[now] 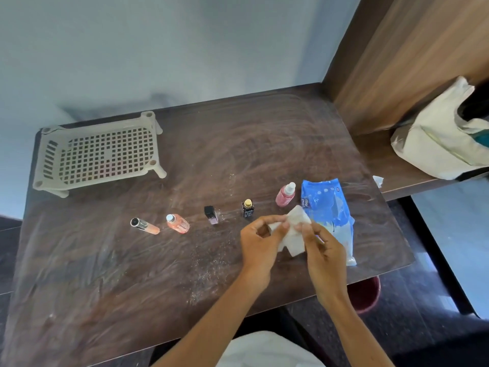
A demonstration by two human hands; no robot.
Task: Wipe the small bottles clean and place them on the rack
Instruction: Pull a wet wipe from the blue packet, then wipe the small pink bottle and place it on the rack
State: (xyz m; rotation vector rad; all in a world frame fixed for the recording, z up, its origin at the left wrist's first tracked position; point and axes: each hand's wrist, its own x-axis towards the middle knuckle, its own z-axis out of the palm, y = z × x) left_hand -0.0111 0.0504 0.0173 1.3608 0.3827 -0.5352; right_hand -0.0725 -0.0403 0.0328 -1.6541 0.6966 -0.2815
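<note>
Left hand [260, 242] and right hand [324, 250], fingers [264, 219] pinching white wipe [293, 229], blue wipe pack [326, 205] behind, pink-filled bottle [285, 196] upright beside it

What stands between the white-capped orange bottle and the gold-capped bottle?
In the head view, a single black-capped bottle stands between the white-capped orange bottle and the gold-capped bottle.

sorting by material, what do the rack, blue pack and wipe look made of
The rack looks like matt beige moulded plastic: one-piece grid with stubby legs. The blue pack seems glossy plastic film: it crinkles and shines. The wipe, pinched by the left hand and right hand, looks like thin white nonwoven or paper: limp, folded.
</note>
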